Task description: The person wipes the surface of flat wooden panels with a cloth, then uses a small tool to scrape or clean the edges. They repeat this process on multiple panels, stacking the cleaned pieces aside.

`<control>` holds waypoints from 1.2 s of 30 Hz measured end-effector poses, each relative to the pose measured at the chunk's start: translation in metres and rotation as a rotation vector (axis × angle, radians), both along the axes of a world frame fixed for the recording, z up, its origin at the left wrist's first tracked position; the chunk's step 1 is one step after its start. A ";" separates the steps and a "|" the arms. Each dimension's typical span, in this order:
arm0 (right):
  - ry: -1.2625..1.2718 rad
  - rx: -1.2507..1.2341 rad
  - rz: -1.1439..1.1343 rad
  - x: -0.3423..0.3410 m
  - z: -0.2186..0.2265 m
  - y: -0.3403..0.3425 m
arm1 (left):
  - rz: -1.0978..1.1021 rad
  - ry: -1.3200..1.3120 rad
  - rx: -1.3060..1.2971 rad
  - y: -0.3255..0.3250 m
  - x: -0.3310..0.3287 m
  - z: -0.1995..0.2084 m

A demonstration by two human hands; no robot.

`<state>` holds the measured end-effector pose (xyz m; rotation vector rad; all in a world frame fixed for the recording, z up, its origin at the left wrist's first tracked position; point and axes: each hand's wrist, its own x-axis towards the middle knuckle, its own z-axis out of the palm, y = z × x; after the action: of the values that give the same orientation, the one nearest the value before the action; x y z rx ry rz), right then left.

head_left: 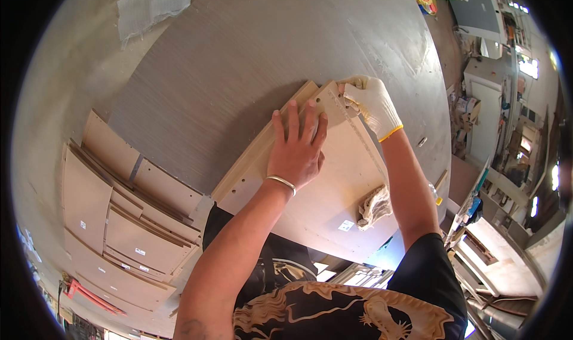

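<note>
A light wooden panel [337,161] lies tilted across the near part of a big grey table, with small dark holes along its edges. My bare left hand [296,149], a bangle at its wrist, rests on the panel's upper left side with fingers spread. At the far right corner, my right hand [376,104] wears a white knit glove. Its fingers are curled at the panel's edge; what they pinch there, if anything, is too small to make out. Nearer to me on the panel sit a crumpled whitish cloth [374,207] and a small white label [346,225].
The grey tabletop [250,47] stretches away beyond the panel. Stacked wooden boards [128,220] stand at the left, with a red tool-like object [92,297] below them. Cabinets and shelving [486,83] line the right side. A small yellow-capped bottle [436,198] is by my right arm.
</note>
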<state>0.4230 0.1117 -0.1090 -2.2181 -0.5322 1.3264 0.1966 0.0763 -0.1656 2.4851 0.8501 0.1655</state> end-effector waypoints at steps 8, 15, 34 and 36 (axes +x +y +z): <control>-0.095 0.009 0.154 0.008 -0.015 0.005 | -0.001 0.051 0.122 -0.003 0.001 -0.003; -0.162 0.081 0.213 -0.003 -0.006 0.016 | 0.036 -0.001 0.125 -0.003 0.002 -0.005; -0.817 0.039 -0.247 0.088 -0.071 -0.280 | -0.060 0.154 0.361 -0.003 0.004 0.001; -0.746 0.060 -0.376 0.084 -0.073 -0.276 | -0.056 0.151 0.322 0.004 0.011 0.003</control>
<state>0.5073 -0.1640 -0.1817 -2.5568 -0.3621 0.2669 0.2081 0.0799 -0.1624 2.8490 0.8716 0.1019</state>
